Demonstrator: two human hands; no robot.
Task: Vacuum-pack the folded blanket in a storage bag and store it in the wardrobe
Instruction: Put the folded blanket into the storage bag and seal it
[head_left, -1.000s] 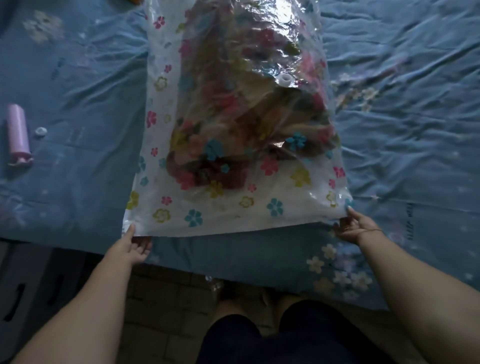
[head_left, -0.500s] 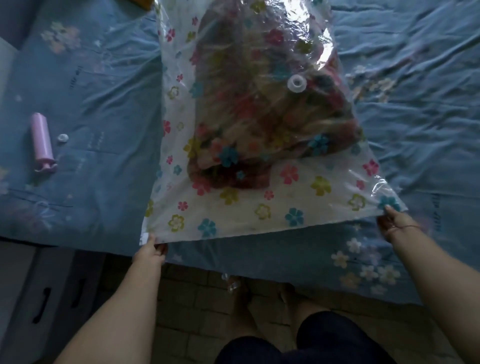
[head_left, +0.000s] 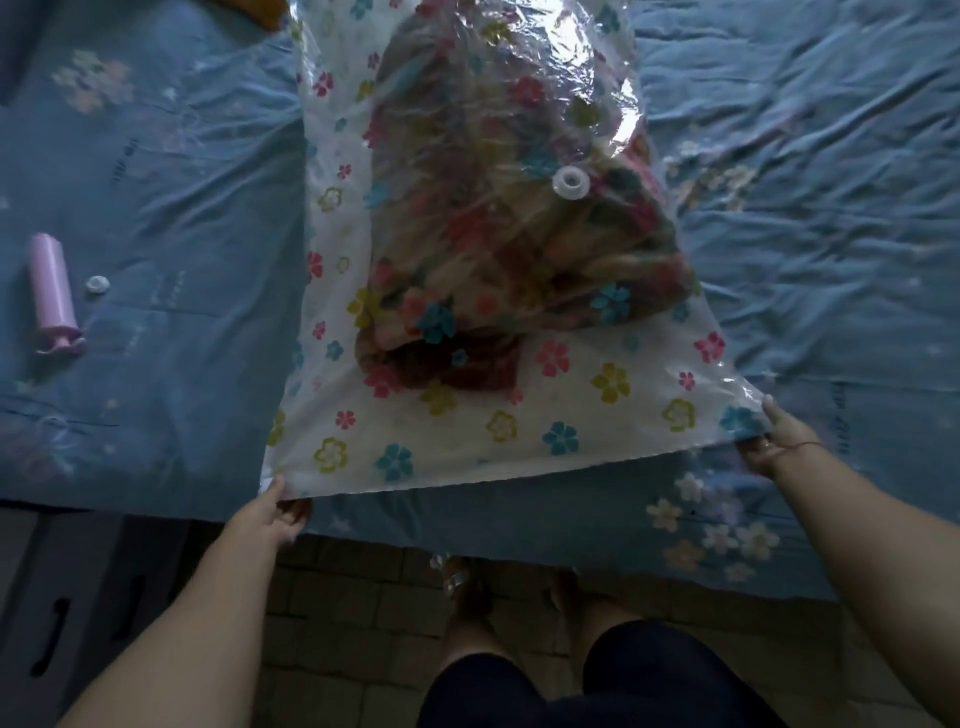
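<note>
Evidently left hand (head_left: 270, 517) and right hand (head_left: 779, 441) pinch the storage bag (head_left: 467, 457) corners at the bed (head_left: 156, 218) edge; slick plastic could slip.

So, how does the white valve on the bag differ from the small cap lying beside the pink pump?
The valve sits fixed on the storage bag, above the blanket; the cap lies loose on the bed sheet. The valve looks larger and stands taller; the cap looks flatter. Both are round and white.

Clear flower-printed storage bag (head_left: 467, 441) flat on bed, crumpled patterned blanket (head_left: 519, 234) inside
</note>
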